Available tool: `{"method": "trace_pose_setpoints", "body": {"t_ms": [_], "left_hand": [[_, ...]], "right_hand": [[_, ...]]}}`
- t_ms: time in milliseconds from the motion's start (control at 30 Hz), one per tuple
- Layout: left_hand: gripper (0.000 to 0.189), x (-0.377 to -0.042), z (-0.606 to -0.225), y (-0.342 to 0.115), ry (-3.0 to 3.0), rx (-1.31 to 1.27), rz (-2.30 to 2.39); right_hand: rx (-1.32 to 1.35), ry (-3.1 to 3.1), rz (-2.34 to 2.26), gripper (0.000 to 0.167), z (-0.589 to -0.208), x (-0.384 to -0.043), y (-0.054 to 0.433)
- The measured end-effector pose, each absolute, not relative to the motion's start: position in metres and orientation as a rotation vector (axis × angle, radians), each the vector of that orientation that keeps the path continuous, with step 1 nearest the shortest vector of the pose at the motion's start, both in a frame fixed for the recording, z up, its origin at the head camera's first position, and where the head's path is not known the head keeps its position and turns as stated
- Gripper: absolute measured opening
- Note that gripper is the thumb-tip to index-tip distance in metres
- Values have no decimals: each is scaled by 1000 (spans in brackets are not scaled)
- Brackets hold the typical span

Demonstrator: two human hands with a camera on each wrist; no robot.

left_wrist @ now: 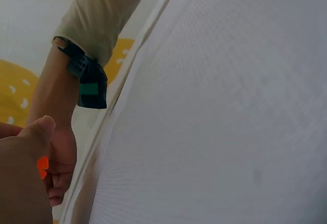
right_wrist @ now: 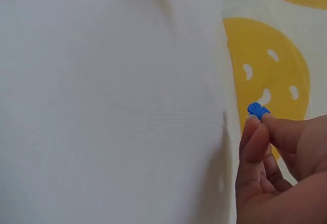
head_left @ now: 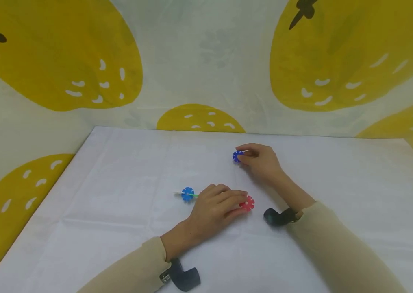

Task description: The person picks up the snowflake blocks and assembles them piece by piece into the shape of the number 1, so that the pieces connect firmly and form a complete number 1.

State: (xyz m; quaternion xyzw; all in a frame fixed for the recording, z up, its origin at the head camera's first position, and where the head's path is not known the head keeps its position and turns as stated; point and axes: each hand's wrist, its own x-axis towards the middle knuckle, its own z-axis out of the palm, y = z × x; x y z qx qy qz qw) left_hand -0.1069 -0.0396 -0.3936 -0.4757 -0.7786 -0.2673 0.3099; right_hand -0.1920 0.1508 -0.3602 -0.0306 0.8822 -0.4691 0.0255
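Note:
My right hand [head_left: 261, 160] pinches a dark blue notched plastic disc [head_left: 237, 156] between thumb and fingers, above the far middle of the table. In the right wrist view, the blue disc [right_wrist: 257, 109] pokes out past the fingertips. My left hand [head_left: 215, 205], nearer and seen from its back, holds a red notched disc [head_left: 248, 203] at its thumb and fingertips. Left of that hand shows a lighter blue notched disc [head_left: 187, 194] with narrow green and white pieces on either side; the hand hides whatever lies between. An orange-red piece [left_wrist: 43, 168] peeks past the thumb in the left wrist view.
A white cloth [head_left: 111, 175] covers the table. Behind it hangs a pale curtain with yellow fruit print [head_left: 206, 118]. Both wrists wear black camera mounts, one on the left wrist [head_left: 184, 277] and one on the right [head_left: 277, 217].

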Motion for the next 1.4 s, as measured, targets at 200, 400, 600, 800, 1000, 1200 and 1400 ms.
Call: {"method": "trace_pose_setpoints", "body": {"t_ms": [200,400,600,800,1000,1200,1400], "left_hand": [[26,-107,-392,-39,-2063,-1253,-690],[29,-107,-392,-41,-2084,-1248,-687],[29,-106,-392,-41,-2094,-1245,-687],[28,-107,-393,-41,-2094,-1245,-694],[29,-108,-394,-41,-2077,-1241,-698],[27,-108,-393,-40,-2059,-1228,-688],[26,-108,-393,-39,-2043,-1220,-684]], "right_hand": [[-102,2649,-1523,30,-353,-181,161],[-96,2568,-1536,36,-350,-171,168],[-114,2531,-1524,38,-349,-158,177],[-116,2519,-1475,43,-349,-142,183],[-116,2526,-1455,43,-352,-130,190],[-111,2557,-1394,44,-353,-117,196],[-127,2573,-1365,41,-357,-104,198]]}}
